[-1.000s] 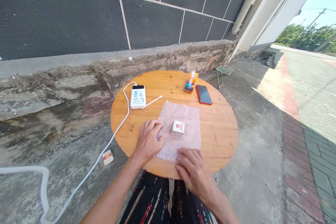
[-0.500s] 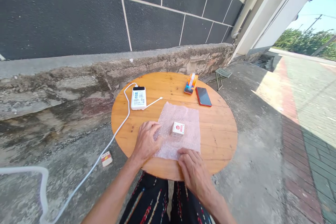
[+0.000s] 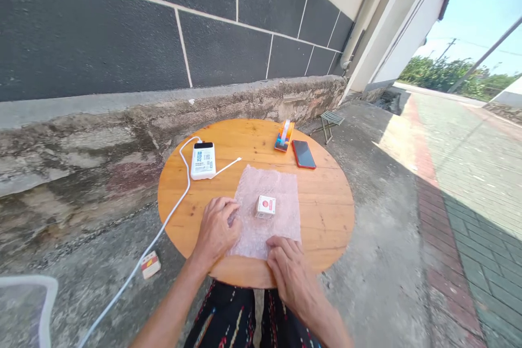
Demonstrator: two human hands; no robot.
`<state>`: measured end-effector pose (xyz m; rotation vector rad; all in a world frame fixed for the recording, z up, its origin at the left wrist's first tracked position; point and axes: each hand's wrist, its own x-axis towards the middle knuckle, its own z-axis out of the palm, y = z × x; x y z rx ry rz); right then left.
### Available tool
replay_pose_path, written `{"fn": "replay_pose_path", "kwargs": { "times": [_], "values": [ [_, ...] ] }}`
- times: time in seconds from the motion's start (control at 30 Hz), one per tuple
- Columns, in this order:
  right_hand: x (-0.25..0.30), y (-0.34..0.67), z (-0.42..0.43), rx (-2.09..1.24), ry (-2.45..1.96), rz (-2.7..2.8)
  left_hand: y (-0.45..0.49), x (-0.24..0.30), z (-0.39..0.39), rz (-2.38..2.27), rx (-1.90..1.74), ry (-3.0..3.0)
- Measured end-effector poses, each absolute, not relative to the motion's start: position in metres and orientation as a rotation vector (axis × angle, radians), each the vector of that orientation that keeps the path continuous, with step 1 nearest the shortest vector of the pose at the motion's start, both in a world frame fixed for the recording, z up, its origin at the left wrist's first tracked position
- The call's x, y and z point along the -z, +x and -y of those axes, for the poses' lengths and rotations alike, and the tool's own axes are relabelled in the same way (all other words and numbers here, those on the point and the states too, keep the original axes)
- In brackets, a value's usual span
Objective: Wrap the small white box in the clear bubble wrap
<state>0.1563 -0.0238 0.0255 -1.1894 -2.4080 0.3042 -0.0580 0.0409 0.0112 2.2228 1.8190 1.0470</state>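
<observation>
Dark wall (image 3: 106, 43); concrete ground (image 3: 379, 250); round wooden table (image 3: 326, 212); small stool (image 3: 332, 118); sunlit paving (image 3: 468, 141).

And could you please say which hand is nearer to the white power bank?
Left. The left hand is on the near side of the power bank, by the bubble wrap; the right hand is farther off to the right, at the wrap's near edge.

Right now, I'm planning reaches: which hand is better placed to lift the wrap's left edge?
Probably the left hand, being at it; the right hand is at the bubble wrap's near edge.
</observation>
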Motion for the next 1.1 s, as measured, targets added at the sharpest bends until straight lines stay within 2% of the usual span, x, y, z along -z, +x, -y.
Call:
{"fn": "replay_pose_path", "kwargs": {
  "times": [0.3,0.57,0.77,1.1],
  "values": [
    [-0.028,0.165,0.028,-0.382,-1.196,2.383,-0.061,-0.002,-0.045,-1.834,-1.038,2.332],
    [-0.018,0.190,0.032,-0.464,-1.145,2.110,-0.058,-0.005,-0.043,-1.860,-1.038,2.281],
    [-0.025,0.193,-0.010,-0.435,-1.220,1.958,-0.056,-0.011,-0.042,-1.874,-1.028,2.254],
    [-0.017,0.169,-0.066,-0.560,-1.127,2.063,-0.055,-0.012,-0.041,-1.875,-1.018,2.245]
  ]
}}
